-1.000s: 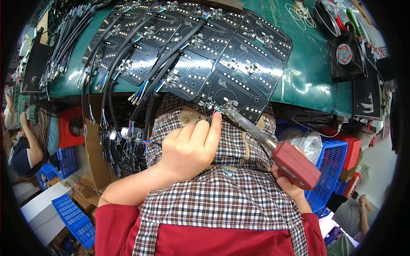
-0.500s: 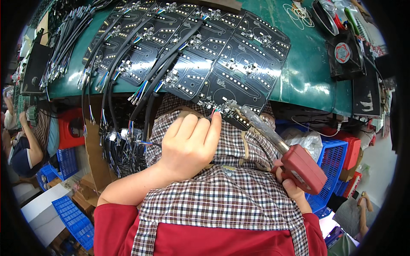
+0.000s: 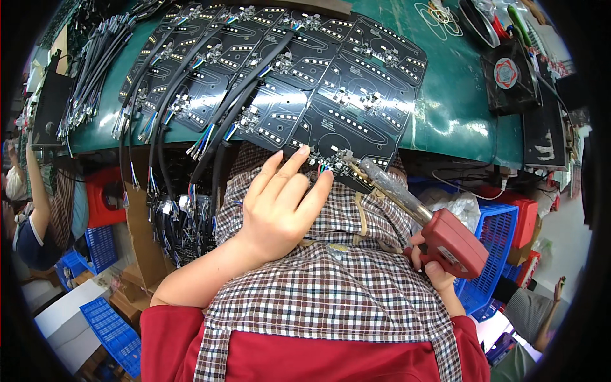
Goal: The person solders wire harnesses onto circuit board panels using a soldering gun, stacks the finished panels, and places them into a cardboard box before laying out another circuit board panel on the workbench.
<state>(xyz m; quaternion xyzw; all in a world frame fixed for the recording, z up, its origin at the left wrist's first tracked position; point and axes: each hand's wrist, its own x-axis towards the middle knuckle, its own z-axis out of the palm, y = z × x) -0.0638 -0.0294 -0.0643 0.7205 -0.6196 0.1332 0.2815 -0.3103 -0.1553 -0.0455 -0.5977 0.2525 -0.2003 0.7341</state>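
My left hand (image 3: 278, 207) is at the near edge of a black circuit board (image 3: 340, 127). Its index finger and hidden thumb close on thin coloured wires (image 3: 323, 169), whose ends meet the board's components. Two other fingers stretch out towards the board's edge, and one is bent. My right hand (image 3: 433, 267) grips a red pistol-shaped soldering iron (image 3: 454, 243) by its handle. The iron's metal barrel slants up and left, with its tip close to the components, right of the wires. Whether the tip touches them is hard to make out.
Joined black boards (image 3: 372, 79) cover the middle of the green table (image 3: 455, 95). Black cables (image 3: 219, 121) lie across them and hang over the front edge. A cable bundle (image 3: 98, 76) lies left; a black fan (image 3: 511, 76) stands right. Blue crates (image 3: 490, 242) stand below.
My left hand's outer fingers have uncurled and stretched towards the board's edge, while the index fingertip stays at the wires. The boards have shifted slightly left in view. The iron stays near the components.
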